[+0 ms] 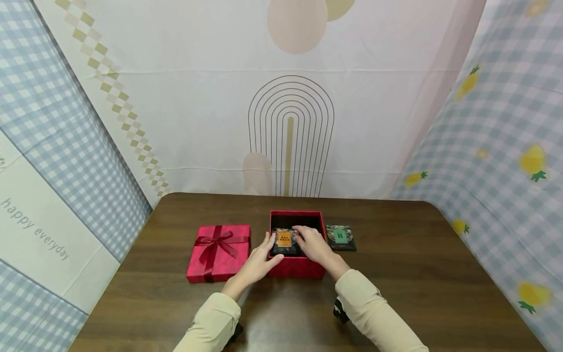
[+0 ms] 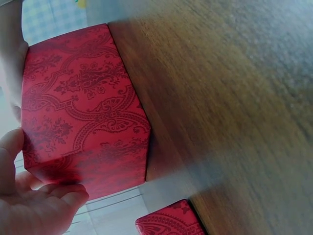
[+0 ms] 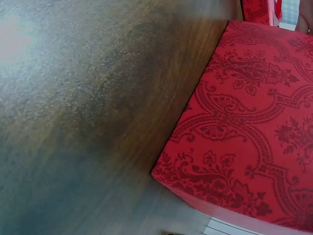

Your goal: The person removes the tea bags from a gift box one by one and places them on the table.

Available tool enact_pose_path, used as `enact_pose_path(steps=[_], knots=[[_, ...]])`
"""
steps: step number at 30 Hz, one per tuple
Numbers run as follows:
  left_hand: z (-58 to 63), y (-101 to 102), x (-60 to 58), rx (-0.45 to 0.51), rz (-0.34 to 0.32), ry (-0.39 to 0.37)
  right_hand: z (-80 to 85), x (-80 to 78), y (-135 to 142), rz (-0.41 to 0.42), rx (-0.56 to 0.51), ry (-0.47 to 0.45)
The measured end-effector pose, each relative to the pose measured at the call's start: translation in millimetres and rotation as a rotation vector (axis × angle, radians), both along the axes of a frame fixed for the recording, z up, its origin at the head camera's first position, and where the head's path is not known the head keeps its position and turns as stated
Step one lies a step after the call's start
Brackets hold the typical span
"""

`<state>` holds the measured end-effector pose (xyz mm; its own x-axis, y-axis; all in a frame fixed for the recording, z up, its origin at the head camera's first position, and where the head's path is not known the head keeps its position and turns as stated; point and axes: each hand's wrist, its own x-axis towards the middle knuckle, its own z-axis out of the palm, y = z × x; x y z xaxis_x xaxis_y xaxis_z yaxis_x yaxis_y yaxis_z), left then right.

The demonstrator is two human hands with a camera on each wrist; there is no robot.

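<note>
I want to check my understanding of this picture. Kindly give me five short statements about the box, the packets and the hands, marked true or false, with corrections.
1. The red lid with a ribbon bow lies left of the open red gift box. True.
2. Both packets are inside the box. False: the green-labelled packet lies on the table, right of the box.
3. The orange-labelled packet is within the box's opening. True.
4. Both hands rest on the lid. False: the left hand touches the box's left side, and the right hand reaches over its opening.
5. Both sleeves are beige. True.
</note>
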<state>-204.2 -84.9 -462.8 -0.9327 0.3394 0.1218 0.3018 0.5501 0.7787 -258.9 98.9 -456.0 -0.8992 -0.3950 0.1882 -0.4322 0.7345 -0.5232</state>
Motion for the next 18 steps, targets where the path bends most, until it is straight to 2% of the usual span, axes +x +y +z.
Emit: enact_pose_path(steps=[10, 14, 18], knots=[[-0.7, 1.3, 0.3, 0.007, -0.002, -0.008, 0.5, -5.9, -4.0, -0.035, 0.226, -0.295], [-0.3, 0.9, 0.1, 0.004, -0.004, -0.003, 1.2, -7.6, -4.4, -0.008, 0.244, -0.319], [-0.1, -0.4, -0.6, 0.001, -0.005, -0.010, 2.4, -7.2, -4.7, 0.008, 0.233, -0.283]])
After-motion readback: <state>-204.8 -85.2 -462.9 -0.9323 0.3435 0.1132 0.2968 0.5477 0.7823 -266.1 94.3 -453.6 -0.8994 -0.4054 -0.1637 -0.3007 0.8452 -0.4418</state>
